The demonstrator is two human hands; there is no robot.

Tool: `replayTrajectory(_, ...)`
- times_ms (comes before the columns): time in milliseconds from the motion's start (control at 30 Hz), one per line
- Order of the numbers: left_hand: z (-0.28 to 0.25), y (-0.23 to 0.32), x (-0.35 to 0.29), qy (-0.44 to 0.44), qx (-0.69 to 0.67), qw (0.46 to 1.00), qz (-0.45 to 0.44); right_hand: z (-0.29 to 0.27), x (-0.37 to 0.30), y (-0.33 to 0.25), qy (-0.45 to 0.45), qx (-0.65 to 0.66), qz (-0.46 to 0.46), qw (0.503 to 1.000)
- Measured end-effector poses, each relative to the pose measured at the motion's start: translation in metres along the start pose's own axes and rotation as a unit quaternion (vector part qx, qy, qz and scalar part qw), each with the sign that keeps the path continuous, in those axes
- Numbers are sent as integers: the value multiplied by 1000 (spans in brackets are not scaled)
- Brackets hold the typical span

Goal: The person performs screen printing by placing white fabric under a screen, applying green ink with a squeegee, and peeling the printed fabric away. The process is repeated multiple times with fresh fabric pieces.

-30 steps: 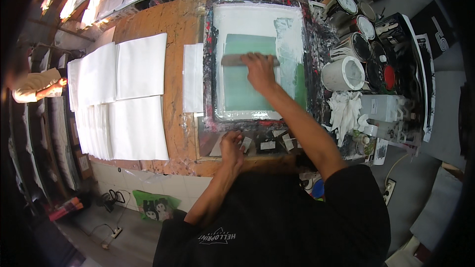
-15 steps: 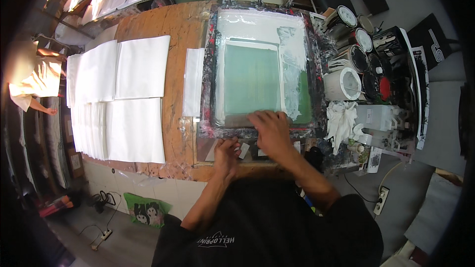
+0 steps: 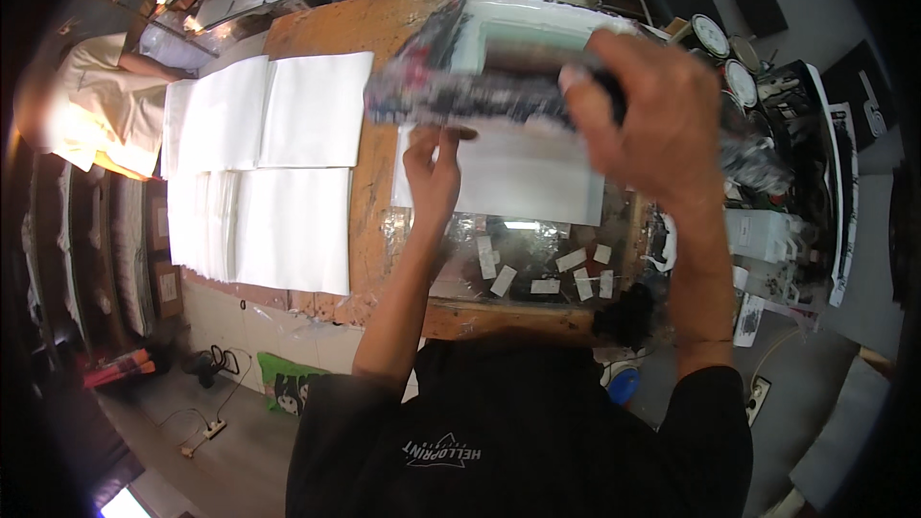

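Note:
A screen-printing frame [image 3: 460, 98], crusted with dark and pink ink, is tilted up off the printing board. My right hand [image 3: 657, 110] is closed around its near edge, thumb in front. Beside those fingers a dark bar, apparently a squeegee [image 3: 528, 58], lies blurred over the green mesh [image 3: 571, 36]. Just under the frame's near edge is my left hand [image 3: 434, 168], its fingers partly spread and the tips near the rim; I see nothing held in it. Below the raised frame lies a white sheet [image 3: 528, 177] on the board.
Small white tabs [image 3: 545, 286] dot the board's near part. Stacks of white sheets [image 3: 293, 225] cover the table's left side. Ink tubs [image 3: 710, 36] and a whitish plastic container [image 3: 758, 233] stand at the right. A person in a light shirt [image 3: 110, 101] is at the far left.
The frame has risen from flat to tilted, uncovering the white sheet and the tabs. My right hand has moved up and right with its edge; my left hand has moved farther away from me.

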State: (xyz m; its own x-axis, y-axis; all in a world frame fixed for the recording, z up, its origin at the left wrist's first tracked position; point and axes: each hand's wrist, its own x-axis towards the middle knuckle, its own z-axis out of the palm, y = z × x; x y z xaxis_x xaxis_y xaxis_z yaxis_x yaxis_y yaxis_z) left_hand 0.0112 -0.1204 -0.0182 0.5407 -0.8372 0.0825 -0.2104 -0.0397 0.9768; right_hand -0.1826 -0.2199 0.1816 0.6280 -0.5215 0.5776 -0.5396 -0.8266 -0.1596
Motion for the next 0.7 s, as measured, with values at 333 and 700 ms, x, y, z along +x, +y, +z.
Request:
replayTrajectory(333, 18, -116, 13, 96, 457, 878, 107, -42, 109, 8, -149, 26, 166, 974)
replayTrajectory(700, -232, -61, 123, 272, 628, 717, 134, -46, 155, 81, -114, 37, 42, 992)
